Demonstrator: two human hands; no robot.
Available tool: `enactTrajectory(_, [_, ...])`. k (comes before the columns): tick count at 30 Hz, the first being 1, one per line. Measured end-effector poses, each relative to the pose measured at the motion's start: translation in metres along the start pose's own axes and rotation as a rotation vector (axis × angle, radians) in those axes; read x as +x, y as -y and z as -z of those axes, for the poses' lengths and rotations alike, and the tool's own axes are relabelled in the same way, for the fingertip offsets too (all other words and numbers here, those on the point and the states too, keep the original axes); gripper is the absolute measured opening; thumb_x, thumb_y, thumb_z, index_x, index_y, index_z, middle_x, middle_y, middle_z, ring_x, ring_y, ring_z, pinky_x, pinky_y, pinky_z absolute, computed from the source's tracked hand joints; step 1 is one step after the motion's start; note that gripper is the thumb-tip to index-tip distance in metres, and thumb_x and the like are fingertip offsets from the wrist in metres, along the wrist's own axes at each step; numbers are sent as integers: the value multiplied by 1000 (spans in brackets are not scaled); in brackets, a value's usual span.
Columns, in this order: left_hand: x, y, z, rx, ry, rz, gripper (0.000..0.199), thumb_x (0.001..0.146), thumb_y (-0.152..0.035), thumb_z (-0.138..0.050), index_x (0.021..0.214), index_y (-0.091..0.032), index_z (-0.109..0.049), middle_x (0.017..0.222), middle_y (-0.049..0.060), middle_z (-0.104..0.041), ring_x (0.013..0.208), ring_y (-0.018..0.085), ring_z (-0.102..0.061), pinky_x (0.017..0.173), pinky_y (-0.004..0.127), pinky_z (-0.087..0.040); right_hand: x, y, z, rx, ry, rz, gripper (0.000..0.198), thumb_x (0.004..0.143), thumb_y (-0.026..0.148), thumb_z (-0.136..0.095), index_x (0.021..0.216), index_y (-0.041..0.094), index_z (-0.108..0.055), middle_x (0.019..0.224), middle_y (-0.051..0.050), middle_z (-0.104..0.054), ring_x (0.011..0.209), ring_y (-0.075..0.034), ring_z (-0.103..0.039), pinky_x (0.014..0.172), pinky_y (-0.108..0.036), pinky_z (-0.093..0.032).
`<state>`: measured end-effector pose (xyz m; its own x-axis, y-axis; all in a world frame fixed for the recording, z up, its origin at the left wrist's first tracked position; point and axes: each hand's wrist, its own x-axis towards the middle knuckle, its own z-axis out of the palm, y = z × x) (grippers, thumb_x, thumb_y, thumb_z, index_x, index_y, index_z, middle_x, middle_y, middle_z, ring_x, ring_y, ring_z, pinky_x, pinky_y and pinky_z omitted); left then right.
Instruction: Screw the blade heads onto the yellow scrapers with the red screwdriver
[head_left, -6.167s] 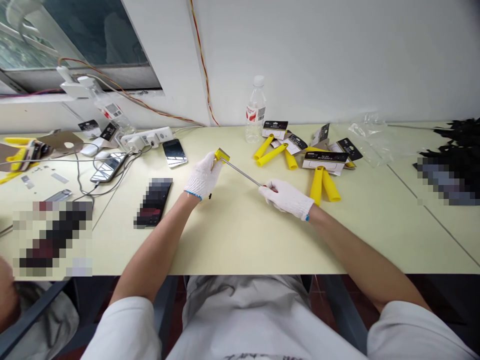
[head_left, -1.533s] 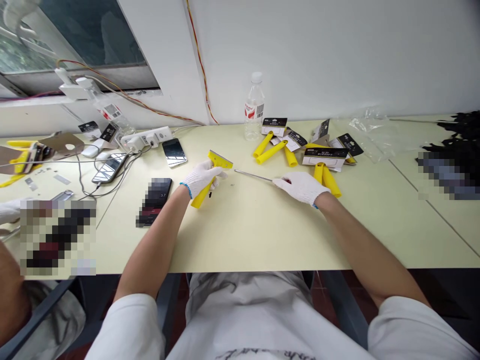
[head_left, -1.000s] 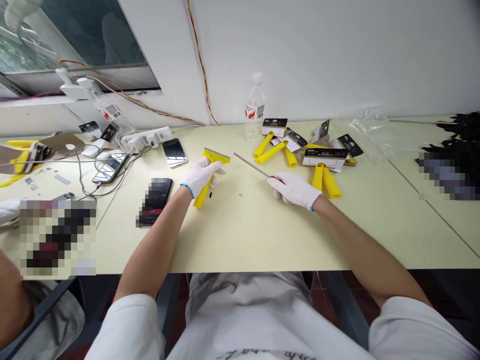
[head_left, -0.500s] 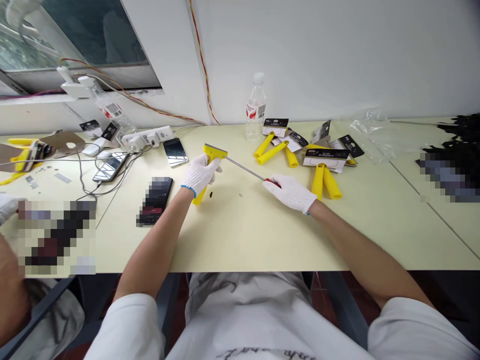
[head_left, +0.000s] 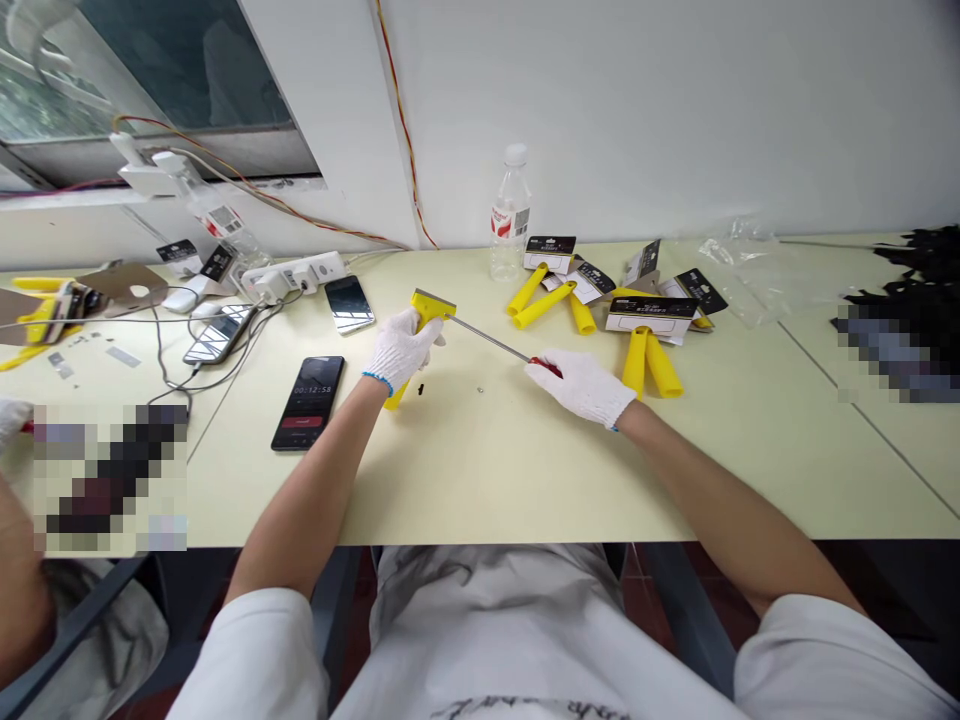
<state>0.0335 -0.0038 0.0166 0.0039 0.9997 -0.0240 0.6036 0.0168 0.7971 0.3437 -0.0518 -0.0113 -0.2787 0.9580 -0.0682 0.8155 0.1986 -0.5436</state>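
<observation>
The pale yellow surface spans the frame, with loose yellow handles and packaging cards at upper right and a phone at left of centre. Near the middle, the gloved left hand is closed around a yellow scraper, its head tilted up. The gloved right hand grips a screwdriver whose tip meets the scraper head. A tiny screw lies loose between the hands; a careless sweep could knock it away, and the tip may slip off.
</observation>
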Motion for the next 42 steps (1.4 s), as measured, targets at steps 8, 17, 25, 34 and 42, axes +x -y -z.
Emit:
enactTrajectory(8, [-1,-3,-1,59,-39,0,31,108,-45,-62,108,-17,-75,60,1,-61,66,18,-61,70,33,-50,-6,13,5,-40,-6,-24,41,114,51,-50,82,26,-49,88,-10,-75,81,-27,-66,77,-37,-40])
enactTrajectory(17, [-4,-4,-1,38,-42,-5,35,111,-47,-62,115,-16,-77,65,2,-67,69,18,-62,74,35,-54,-9,15,4,-63,-52,-15,38,114,46,-53,83,25,-58,90,-11,-78,83,-28,-69,76,-36,-42])
enactTrajectory(25, [-5,-6,0,16,-28,-21,35,114,-47,-60,121,-16,-75,65,0,-65,65,16,-60,69,36,-57,-8,14,2,-48,-57,-14,38,116,44,-54,83,25,-56,88,-9,-77,81,-27,-68,75,-35,-41])
enactTrajectory(34, [-6,-7,0,19,-36,-1,32,113,-45,-61,114,-16,-76,61,0,-61,64,17,-60,71,37,-56,-8,16,2,-30,-36,-29,42,116,44,-54,79,25,-49,81,-7,-71,75,-24,-63,73,-35,-37])
enactTrajectory(42, [-6,-7,0,24,-18,1,33,114,-46,-59,118,-16,-74,68,1,-67,68,17,-61,74,37,-57,-8,15,2,-44,-53,-10,42,116,43,-55,79,26,-47,82,-7,-72,77,-25,-63,75,-35,-38])
